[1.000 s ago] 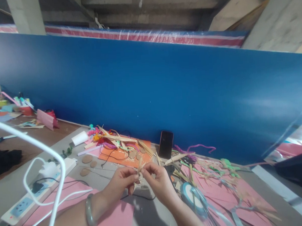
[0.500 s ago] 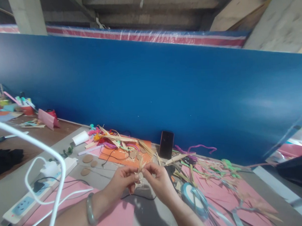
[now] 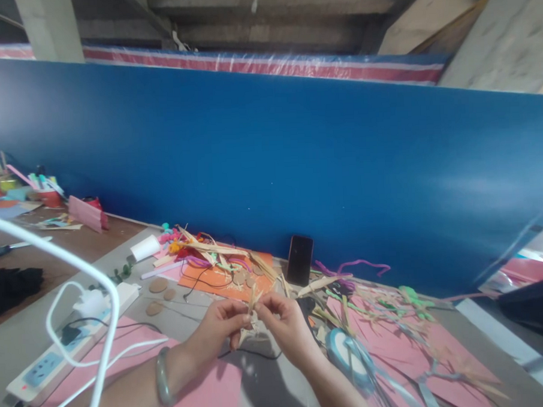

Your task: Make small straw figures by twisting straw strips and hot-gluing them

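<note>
Bundle of straw-coloured strips (image 3: 253, 297), one, small: positioned between the two hands, above the grey tabletop (image 3: 116, 255); strip ends project above and below the fingertips.

Left hand (image 3: 220, 326): thumb and fingers pinch the bundle from its left side; a pale green bangle (image 3: 162, 376) circles the wrist.

Right hand (image 3: 282, 320): thumb and bent forefinger grip the same bundle from the right, fingertips close to those of the left hand.

Phone (image 3: 300, 260), one, dark-screened: upright beyond the right hand, leaning against the blue panel (image 3: 268, 137).

Orange sheet (image 3: 196, 283), one: flat beyond the left hand, partly covered by loose strips and coloured strands.

Round brown discs (image 3: 158, 284), three: on the tabletop, just left of the orange sheet.

White cylinder (image 3: 145, 249), one: on its side, near the heap.

Power strip (image 3: 57, 360), one: at left, with a white plug (image 3: 90, 303) and a black plug seated in it.

Tape roll (image 3: 350, 359), one, blue and white: beside the right forearm.

Pink sheets (image 3: 208, 392), several: beneath the left forearm and at right, the latter strewn with strips.
</note>
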`<state>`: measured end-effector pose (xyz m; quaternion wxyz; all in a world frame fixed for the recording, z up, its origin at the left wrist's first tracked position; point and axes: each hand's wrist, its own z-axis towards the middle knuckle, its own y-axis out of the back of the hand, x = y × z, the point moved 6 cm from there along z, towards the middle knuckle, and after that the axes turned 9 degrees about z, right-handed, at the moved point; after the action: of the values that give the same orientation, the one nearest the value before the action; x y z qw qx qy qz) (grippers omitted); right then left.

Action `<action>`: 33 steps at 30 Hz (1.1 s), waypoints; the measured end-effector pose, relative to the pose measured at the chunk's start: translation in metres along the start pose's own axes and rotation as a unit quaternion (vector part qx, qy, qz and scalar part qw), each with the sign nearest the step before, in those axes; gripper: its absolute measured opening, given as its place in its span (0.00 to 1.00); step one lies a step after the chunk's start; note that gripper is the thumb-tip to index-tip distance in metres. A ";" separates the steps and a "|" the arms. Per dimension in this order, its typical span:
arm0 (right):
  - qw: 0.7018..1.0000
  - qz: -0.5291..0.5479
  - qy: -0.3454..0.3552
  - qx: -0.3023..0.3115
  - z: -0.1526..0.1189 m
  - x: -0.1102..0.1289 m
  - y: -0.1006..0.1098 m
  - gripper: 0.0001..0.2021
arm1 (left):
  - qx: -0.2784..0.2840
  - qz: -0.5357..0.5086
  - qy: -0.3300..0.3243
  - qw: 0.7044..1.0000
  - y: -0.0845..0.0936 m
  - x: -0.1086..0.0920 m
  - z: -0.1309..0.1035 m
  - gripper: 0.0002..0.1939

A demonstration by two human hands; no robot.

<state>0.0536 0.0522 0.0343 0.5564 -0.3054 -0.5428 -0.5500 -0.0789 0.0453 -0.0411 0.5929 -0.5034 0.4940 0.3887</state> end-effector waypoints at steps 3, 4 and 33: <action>1.000 0.007 -0.001 0.002 0.000 -0.001 -0.001 0.10 | -0.006 0.010 -0.009 1.000 0.002 0.000 0.001 0.10; 1.000 0.009 -0.003 0.001 0.000 -0.002 -0.001 0.09 | -0.003 0.014 -0.013 1.000 0.002 -0.001 0.001 0.10; 0.999 -0.009 0.009 -0.034 -0.002 -0.005 -0.003 0.05 | -0.033 -0.010 -0.025 0.999 0.003 -0.004 0.000 0.12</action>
<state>0.0518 0.0512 0.0283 0.5458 -0.3138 -0.5217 -0.5758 -0.0826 0.0464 -0.0378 0.5923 -0.5176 0.4606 0.4112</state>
